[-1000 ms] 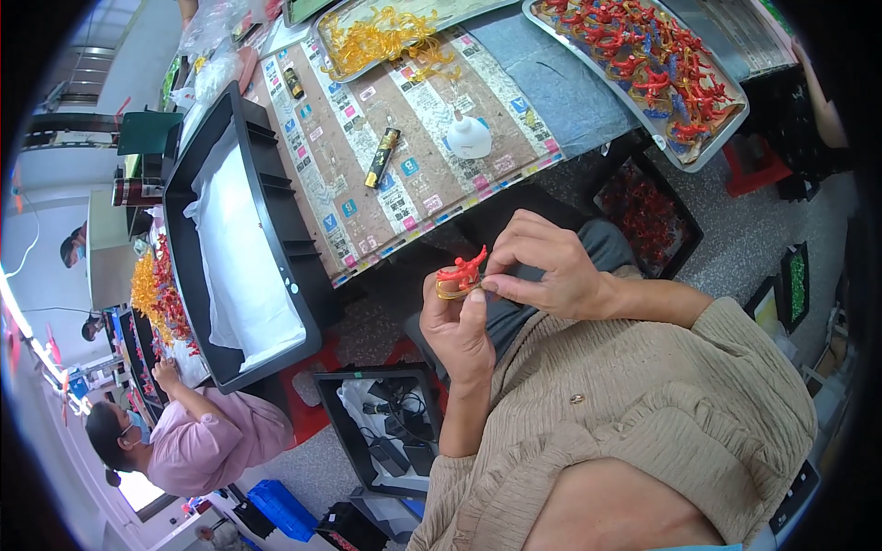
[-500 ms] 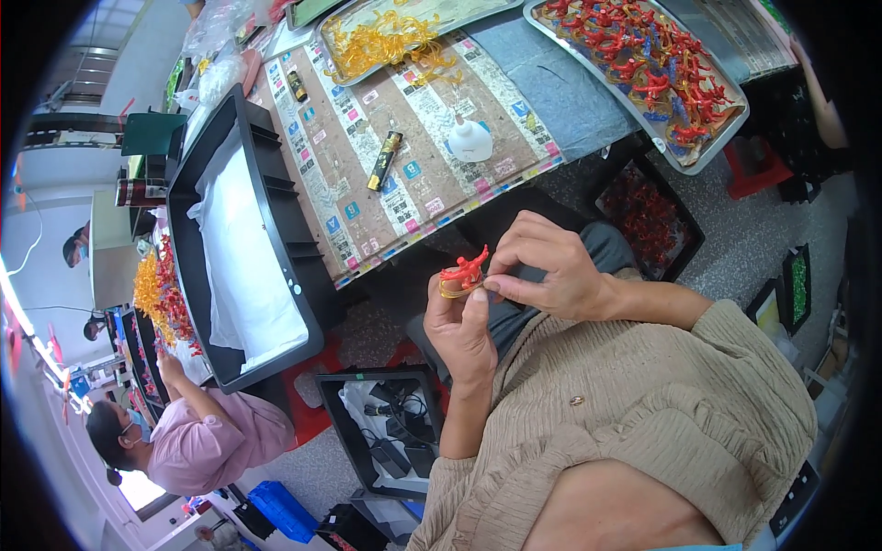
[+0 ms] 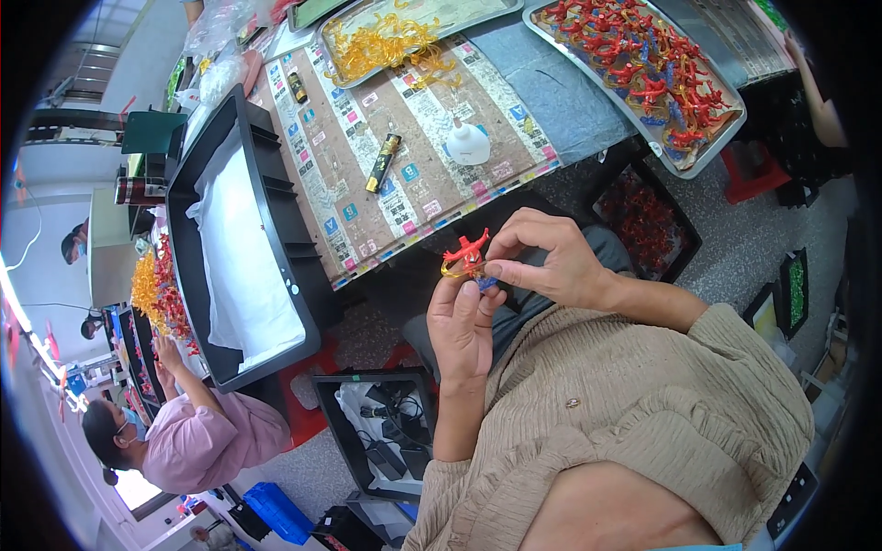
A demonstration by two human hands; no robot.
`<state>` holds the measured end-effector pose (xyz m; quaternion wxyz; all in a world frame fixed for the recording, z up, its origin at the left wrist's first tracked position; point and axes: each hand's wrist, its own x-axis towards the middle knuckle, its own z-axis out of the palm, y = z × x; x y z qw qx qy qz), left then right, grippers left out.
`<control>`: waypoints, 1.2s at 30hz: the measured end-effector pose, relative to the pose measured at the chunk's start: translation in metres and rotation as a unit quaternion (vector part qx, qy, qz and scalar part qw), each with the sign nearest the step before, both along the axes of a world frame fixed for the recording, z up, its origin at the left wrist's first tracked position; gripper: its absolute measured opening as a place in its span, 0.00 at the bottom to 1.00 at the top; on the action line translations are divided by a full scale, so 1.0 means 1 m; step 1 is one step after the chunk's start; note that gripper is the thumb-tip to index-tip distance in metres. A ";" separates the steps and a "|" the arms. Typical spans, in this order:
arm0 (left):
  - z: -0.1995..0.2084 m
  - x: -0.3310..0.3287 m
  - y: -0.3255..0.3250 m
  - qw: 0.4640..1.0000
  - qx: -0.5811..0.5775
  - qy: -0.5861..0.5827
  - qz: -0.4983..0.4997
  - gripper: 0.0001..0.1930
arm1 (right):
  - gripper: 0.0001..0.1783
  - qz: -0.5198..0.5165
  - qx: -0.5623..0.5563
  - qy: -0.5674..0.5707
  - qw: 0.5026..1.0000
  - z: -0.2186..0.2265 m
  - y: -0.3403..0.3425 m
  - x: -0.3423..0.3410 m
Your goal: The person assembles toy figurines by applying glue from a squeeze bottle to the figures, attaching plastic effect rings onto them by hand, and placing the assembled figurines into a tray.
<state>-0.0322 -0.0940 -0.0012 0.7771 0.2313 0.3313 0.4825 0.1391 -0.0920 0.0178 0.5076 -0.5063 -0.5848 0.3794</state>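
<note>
A small red toy figure (image 3: 467, 246) with a blue base stands tilted in the fingers of my left hand (image 3: 461, 332), which is closed around its lower part. Around the figure curves a translucent yellow plastic band (image 3: 452, 271). My right hand (image 3: 549, 264) pinches at the right side of the figure, thumb against forefinger, where the band's end meets them; the exact grip is partly hidden by the fingertips. Both hands are above my lap, just off the table's front edge.
On the paper-covered table (image 3: 432, 197) lie a white squeeze bottle (image 3: 469, 144), a black-and-yellow tube (image 3: 384, 163), a tray of yellow parts (image 3: 342, 77) and a tray of red-and-blue figures (image 3: 684, 165). A black bin (image 3: 188, 266) with white lining stands left. A co-worker (image 3: 207, 436) sits beyond it.
The toy figure has been turned in my left hand, so its blue base now shows below. My right fingers stay at its side.
</note>
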 end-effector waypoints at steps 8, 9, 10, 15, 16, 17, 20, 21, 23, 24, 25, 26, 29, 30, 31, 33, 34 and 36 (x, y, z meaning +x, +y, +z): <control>0.005 0.006 -0.001 1.000 0.003 0.017 -0.002 0.16 | 0.07 0.006 0.036 -0.030 0.999 -0.007 -0.001 0.003; 0.006 0.007 0.000 1.000 0.011 0.016 0.000 0.15 | 0.07 0.004 0.063 -0.051 0.997 -0.007 0.000 0.003; 0.007 0.007 0.000 1.000 0.019 0.016 0.002 0.15 | 0.07 0.004 0.063 -0.053 0.997 -0.007 0.000 0.004; 0.004 0.009 0.002 0.997 0.055 0.059 0.001 0.14 | 0.08 0.015 0.062 -0.047 0.997 -0.001 0.003 0.011; 0.004 0.010 0.003 0.995 0.063 0.081 -0.003 0.14 | 0.08 0.016 0.063 -0.049 0.997 0.002 0.003 0.011; 0.004 0.012 0.003 0.995 0.064 0.078 -0.006 0.14 | 0.09 -0.010 0.034 0.001 0.999 0.005 0.002 0.010; 0.003 0.017 0.001 0.991 0.085 0.102 -0.008 0.13 | 0.10 -0.014 0.007 0.028 0.999 0.011 0.005 0.017; 0.003 0.019 0.001 0.987 0.102 0.124 -0.014 0.12 | 0.10 0.011 0.006 0.009 1.000 0.012 0.006 0.021; 0.000 0.023 0.002 0.981 0.134 0.138 -0.017 0.14 | 0.10 0.021 0.004 -0.005 1.000 0.015 0.005 0.030; -0.001 0.025 0.004 0.982 0.135 0.132 -0.020 0.14 | 0.09 0.037 0.001 -0.013 0.999 0.017 0.005 0.033; -0.001 0.028 0.005 0.980 0.143 0.134 -0.034 0.16 | 0.08 0.054 -0.002 -0.020 0.998 0.018 0.005 0.037; 0.001 0.029 0.005 0.978 0.150 0.138 -0.044 0.17 | 0.08 0.055 -0.002 -0.025 0.998 0.019 0.006 0.043; 0.000 0.040 0.011 0.971 0.183 0.144 -0.051 0.23 | 0.07 -0.068 -0.028 0.021 0.997 0.029 0.004 0.062; 0.004 0.044 0.012 0.976 0.159 0.142 -0.053 0.24 | 0.07 -0.136 -0.007 0.021 0.991 0.017 0.008 0.072; 0.002 0.043 0.011 0.976 0.160 0.137 -0.051 0.24 | 0.07 -0.191 0.004 -0.006 0.982 0.013 0.014 0.078; -0.005 0.037 0.009 0.974 0.142 0.170 -0.052 0.22 | 0.07 -0.247 0.019 -0.035 0.968 0.007 0.028 0.092; -0.006 0.034 0.007 0.974 0.144 0.167 -0.052 0.22 | 0.07 -0.277 0.043 -0.087 0.956 0.003 0.037 0.097; -0.007 0.027 0.006 0.959 0.168 0.220 -0.061 0.20 | 0.08 -0.308 0.067 -0.138 0.939 -0.007 0.051 0.106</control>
